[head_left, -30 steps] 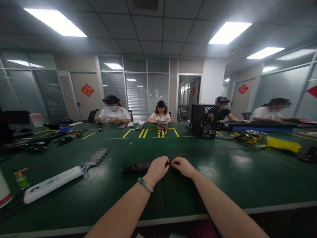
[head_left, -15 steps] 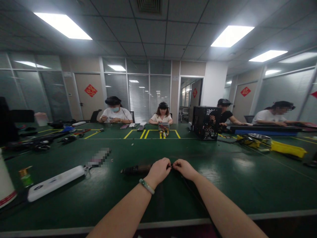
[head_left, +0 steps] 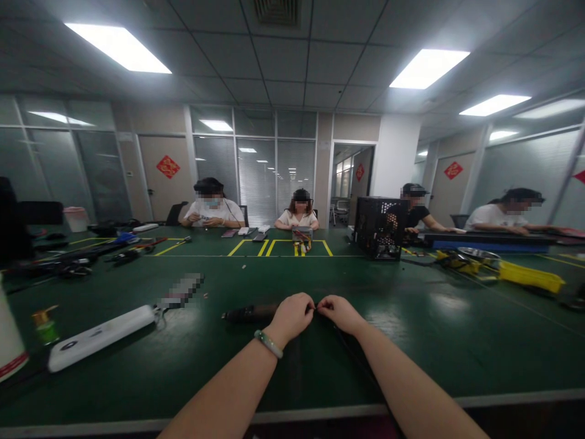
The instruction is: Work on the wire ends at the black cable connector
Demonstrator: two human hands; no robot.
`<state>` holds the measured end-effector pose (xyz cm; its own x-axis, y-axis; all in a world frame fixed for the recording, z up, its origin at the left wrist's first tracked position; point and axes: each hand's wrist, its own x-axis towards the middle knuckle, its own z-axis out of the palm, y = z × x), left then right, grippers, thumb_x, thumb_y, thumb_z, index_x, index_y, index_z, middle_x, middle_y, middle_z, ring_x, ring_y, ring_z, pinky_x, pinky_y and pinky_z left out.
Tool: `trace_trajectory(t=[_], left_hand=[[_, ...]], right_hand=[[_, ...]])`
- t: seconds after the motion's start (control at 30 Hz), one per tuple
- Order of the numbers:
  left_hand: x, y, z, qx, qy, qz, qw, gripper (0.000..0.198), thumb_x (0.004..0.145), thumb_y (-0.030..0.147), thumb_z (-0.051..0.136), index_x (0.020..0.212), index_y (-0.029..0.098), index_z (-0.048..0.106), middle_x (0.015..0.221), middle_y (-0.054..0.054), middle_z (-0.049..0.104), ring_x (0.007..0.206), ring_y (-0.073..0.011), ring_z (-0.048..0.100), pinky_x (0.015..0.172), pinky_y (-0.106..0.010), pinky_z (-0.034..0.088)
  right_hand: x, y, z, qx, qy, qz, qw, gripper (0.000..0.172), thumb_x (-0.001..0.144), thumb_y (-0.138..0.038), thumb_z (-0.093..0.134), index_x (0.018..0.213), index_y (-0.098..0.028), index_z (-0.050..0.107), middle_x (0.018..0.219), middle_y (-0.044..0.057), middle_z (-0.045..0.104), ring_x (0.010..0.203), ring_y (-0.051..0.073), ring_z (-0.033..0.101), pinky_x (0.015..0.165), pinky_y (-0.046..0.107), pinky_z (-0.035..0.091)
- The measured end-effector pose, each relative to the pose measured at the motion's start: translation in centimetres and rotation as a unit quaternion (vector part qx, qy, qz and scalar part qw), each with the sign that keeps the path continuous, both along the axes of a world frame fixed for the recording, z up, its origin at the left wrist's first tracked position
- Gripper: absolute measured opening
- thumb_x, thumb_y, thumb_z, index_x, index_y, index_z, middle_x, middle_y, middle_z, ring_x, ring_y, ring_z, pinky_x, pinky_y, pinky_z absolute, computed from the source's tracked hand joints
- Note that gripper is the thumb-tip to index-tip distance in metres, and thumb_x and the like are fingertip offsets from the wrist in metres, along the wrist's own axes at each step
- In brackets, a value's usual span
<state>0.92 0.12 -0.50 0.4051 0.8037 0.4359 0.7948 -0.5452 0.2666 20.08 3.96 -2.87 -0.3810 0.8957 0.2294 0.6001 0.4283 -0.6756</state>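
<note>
A dark, pen-shaped electric screwdriver [head_left: 253, 313] lies across the green table, its tip pointing left. My left hand [head_left: 295, 314] is closed around its rear end, which the fingers hide. Close by, my right hand [head_left: 339, 312] pinches the end of a black cable [head_left: 354, 349] at the back of the tool. The cable runs under my right forearm toward the table's front edge. Between the fingertips only a small dark part shows, too small to tell whether plug and tool are joined. A bangle [head_left: 269, 344] is on my left wrist.
To the left lie a white power strip [head_left: 103, 338], a small green bottle [head_left: 46, 326] and a white container [head_left: 10, 335]. A black computer case [head_left: 380, 228] stands back right, near a yellow tray [head_left: 532, 277]. Several people sit across the table.
Both hands stay together at the tool's rear end, with only a slight shift of the fingers. The view has moved very little.
</note>
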Motion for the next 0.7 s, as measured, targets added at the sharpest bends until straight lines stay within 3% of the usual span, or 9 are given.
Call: trace_trajectory(t=[0.27,0.7], left_hand=[[0.25,-0.04,0.01,-0.011,-0.005,0.010,1.000,0.016,0.084,0.025,0.048,0.089,0.019,0.062,0.095,-0.004,0.062,0.090,-0.0169,0.056,0.087,-0.030,0.041],[0.28,-0.42,0.31,-0.006,0.007,0.013,1.000,0.013,0.084,0.024,0.049,0.088,0.020,0.060,0.094,-0.004,0.061,0.088,-0.0163,0.055,0.083,-0.029,0.041]], right_hand=[[-0.15,-0.18,0.08,-0.022,0.006,-0.014,1.000,0.016,0.078,-0.027,0.060,0.088,-0.018,0.070,0.079,0.001,0.069,0.069,0.013,0.059,0.064,0.023,0.043],[-0.32,-0.84,0.81,0.027,-0.030,-0.001,0.999,0.016,0.078,-0.027,0.060,0.086,-0.019,0.071,0.082,0.002,0.068,0.073,0.015,0.059,0.066,0.023,0.042]])
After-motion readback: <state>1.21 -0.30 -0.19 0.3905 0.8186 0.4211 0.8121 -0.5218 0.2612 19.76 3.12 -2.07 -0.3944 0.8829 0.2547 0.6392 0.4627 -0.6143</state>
